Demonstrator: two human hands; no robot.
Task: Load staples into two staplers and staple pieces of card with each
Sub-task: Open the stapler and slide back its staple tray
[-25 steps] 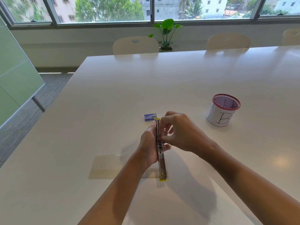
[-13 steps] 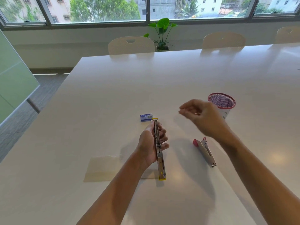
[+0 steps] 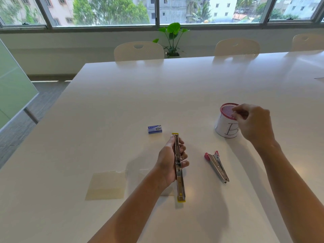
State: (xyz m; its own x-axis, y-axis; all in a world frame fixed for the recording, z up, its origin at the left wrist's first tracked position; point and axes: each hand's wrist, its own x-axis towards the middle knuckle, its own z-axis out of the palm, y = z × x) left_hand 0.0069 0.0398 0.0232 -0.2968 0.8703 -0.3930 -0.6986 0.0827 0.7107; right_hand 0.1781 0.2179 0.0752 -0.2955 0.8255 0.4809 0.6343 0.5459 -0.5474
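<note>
Left hand clamps yellow stapler, frame center; right hand — fingertips pinched together — over pink-rimmed cup; pink stapler lies between them on the table.

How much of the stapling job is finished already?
Early days. Done: nothing visibly stapled; the pale card sheet lies flat on the table. In hand: the left hand holds the yellow-tipped metal stapler opened out, while the right hand reaches over the pink mesh cup. Left: the pink-tipped stapler lies untouched.
</note>
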